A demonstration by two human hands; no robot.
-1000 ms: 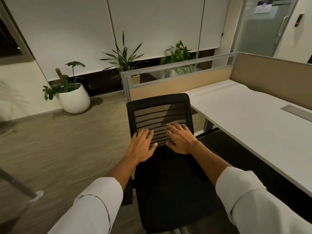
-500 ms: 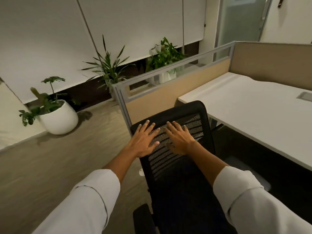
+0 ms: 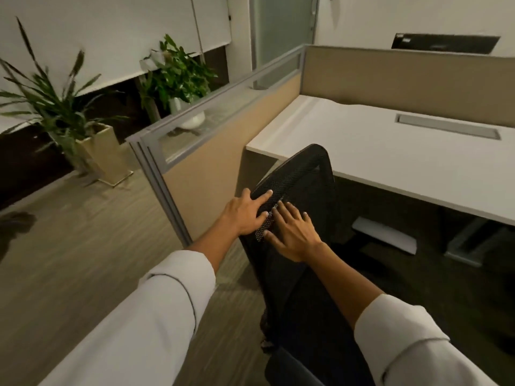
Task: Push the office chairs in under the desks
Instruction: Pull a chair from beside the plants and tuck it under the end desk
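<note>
A black mesh-backed office chair (image 3: pixel 303 174) stands at the front left corner of a white desk (image 3: pixel 390 162). Its backrest is turned edge-on, with the top close to the desk's front edge. My left hand (image 3: pixel 245 214) lies flat on the mesh near the backrest's left rim, fingers spread. My right hand (image 3: pixel 291 232) presses flat on the mesh just beside it, fingers apart. Neither hand wraps around anything. The chair's seat and base are mostly hidden by my arms and by shadow.
A beige partition with a glass strip (image 3: pixel 211 129) borders the desk on the left, and a taller panel (image 3: pixel 404 79) runs along its back. Potted plants (image 3: pixel 64 118) stand by the window wall. Desk legs (image 3: pixel 459 243) show in the dark space underneath. Wood-look floor lies left.
The chair has swung and rolled to the right toward the desk, its backrest turning from face-on to nearly edge-on. Both hands stayed flat on the mesh and travelled with it.
</note>
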